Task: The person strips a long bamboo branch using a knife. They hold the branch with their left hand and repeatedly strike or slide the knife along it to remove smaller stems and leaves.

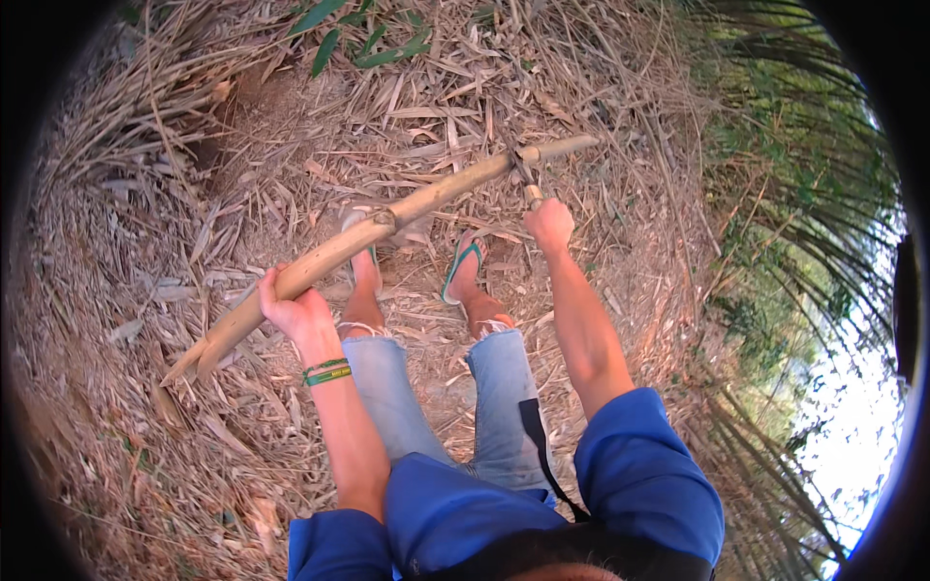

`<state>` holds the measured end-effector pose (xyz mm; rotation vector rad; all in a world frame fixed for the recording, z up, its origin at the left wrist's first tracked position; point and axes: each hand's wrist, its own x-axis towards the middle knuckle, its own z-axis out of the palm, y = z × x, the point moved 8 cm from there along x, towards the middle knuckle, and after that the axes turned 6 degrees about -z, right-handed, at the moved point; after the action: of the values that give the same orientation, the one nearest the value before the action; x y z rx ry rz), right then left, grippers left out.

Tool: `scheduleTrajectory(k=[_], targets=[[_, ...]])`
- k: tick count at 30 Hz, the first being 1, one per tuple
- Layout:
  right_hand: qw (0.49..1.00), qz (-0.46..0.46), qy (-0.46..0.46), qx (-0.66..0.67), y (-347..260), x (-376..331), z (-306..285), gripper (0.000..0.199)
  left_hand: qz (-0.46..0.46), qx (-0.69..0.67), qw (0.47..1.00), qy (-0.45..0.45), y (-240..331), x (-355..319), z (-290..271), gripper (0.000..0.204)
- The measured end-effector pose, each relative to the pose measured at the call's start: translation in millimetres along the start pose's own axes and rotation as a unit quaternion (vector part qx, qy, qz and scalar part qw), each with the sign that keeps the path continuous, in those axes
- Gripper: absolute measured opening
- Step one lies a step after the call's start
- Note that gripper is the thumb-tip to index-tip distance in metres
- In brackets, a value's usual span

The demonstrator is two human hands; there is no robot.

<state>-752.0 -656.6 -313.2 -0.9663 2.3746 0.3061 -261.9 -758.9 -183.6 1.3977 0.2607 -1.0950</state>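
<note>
Dry leaves and straw [194, 145] are covering the ground all around. A long bamboo pole [387, 225] is stretching from eight o'clock up to one o'clock, held above the sandalled feet [463, 266]. It is looking stiff, fairly light and smooth, best gripped between its knots. The left hand [295, 312] is wrapping its fingers around the lower end. The right hand [549, 223] is clenching a knife handle [532, 194], the blade [515, 160] meeting the pole near its upper end.
</note>
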Motion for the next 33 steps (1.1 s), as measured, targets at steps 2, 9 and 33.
scheduleTrajectory(k=[2, 9, 33], targets=[[1.000, 0.009, 0.010, 0.011, -8.2, 8.7, 6.2, 0.022, -0.005, 0.002, 1.000, 0.002, -5.6, 13.1, 10.8, 0.012], [0.997, 0.068, 0.037, -0.009, 9.0, -4.2, 106.8, 0.034, -0.020, 0.012, 0.999, -0.040, -4.2, 68.4, -36.7, 0.007], [0.521, -0.193, 0.457, 0.695, 62.2, -14.8, -75.8, 0.020, 0.145, -0.114, 0.468, -0.864, -0.4, -73.3, 273.4, 0.042]])
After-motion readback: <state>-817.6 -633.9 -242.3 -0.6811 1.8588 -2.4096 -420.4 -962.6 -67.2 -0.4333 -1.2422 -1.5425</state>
